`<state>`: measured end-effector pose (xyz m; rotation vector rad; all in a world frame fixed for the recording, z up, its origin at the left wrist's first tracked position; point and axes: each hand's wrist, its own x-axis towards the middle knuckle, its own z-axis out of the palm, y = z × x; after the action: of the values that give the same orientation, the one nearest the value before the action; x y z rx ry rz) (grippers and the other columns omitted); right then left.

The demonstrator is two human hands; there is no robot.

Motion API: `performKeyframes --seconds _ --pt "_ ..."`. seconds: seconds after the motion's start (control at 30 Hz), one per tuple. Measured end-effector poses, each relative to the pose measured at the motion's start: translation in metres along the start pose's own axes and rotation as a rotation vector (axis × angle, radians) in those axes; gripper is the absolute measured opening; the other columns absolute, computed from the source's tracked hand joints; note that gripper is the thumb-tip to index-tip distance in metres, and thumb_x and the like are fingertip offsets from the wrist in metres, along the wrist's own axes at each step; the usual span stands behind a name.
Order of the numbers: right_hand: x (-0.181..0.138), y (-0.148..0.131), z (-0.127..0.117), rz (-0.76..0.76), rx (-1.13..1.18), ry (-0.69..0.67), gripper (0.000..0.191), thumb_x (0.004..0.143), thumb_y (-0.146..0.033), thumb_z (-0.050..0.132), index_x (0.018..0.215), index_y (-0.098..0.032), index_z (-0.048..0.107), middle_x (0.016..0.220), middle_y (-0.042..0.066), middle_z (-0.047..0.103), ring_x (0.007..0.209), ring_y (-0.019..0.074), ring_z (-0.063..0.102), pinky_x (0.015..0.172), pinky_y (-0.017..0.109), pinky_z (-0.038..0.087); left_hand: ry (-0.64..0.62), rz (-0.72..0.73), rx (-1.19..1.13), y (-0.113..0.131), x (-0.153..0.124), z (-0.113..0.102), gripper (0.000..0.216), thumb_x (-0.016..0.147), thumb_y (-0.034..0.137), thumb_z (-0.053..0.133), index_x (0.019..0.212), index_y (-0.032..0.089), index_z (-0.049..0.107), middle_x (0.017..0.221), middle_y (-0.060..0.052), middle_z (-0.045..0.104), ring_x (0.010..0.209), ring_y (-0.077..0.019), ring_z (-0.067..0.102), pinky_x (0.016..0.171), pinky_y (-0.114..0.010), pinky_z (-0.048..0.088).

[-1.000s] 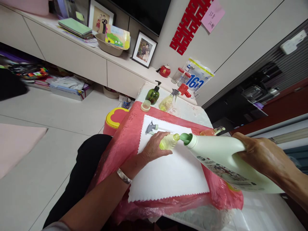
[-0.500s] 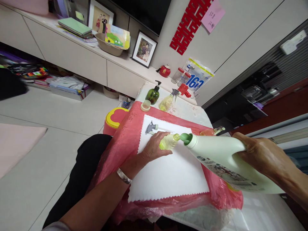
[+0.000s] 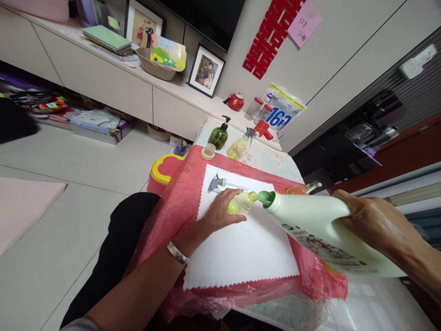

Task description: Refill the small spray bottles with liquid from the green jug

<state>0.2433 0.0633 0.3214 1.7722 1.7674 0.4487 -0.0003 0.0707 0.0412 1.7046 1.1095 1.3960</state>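
My left hand (image 3: 222,209) is wrapped round a small clear yellow-green spray bottle (image 3: 241,203), its open neck facing right. My right hand (image 3: 367,220) grips the handle of a large pale green jug (image 3: 310,211), tipped on its side with its green spout close to the bottle's neck. Whether liquid is flowing between them I cannot make out. A grey spray trigger (image 3: 216,183) with its thin tube lies on the white scallop-edged mat (image 3: 241,257), just beyond my left hand. Further back, a pale screw cap (image 3: 208,151) rests on the red plastic cover (image 3: 179,193).
Behind the mat stand a green pump bottle (image 3: 218,137) and another spray bottle (image 3: 237,148). An orange-tinted bottle (image 3: 296,189) sits beyond the jug. A yellow-and-pink stool (image 3: 165,170) is left of the table. Jars (image 3: 254,108) and a red pot (image 3: 236,101) stand on the cabinet.
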Motion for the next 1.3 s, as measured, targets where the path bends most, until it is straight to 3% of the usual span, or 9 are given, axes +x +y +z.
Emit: performKeyframes --seconds 0.47,0.7,1.3 --pt "0.0 -0.003 -0.003 -0.012 0.019 0.003 0.013 0.084 -0.021 0.048 0.091 -0.031 0.051 0.075 0.0 0.062 0.073 0.0224 0.063 0.058 0.03 0.033 0.003 0.007 -0.001 0.0 0.001 0.0 0.078 0.063 0.032 0.09 0.132 0.026 0.056 0.129 -0.009 0.065 0.122 -0.0317 0.06 0.108 -0.048 0.047" --pt "0.002 0.002 0.006 -0.025 0.071 0.103 0.018 0.074 -0.017 0.057 0.085 -0.031 0.054 0.065 -0.001 0.059 0.065 0.0235 0.061 0.054 0.03 0.032 0.001 -0.004 0.002 0.002 0.001 0.0 0.078 0.063 0.03 0.09 0.132 0.024 0.055 0.129 -0.01 0.065 0.122 -0.0315 0.06 0.108 -0.048 0.047" --pt "0.002 0.004 0.006 -0.066 0.085 0.141 0.017 0.07 -0.019 0.058 0.083 -0.03 0.054 0.062 0.001 0.058 0.062 0.0267 0.061 0.051 0.031 0.032 -0.009 -0.009 -0.018 0.002 0.0 -0.001 0.079 0.062 0.028 0.091 0.132 0.022 0.055 0.13 -0.011 0.064 0.124 -0.032 0.059 0.109 -0.048 0.045"
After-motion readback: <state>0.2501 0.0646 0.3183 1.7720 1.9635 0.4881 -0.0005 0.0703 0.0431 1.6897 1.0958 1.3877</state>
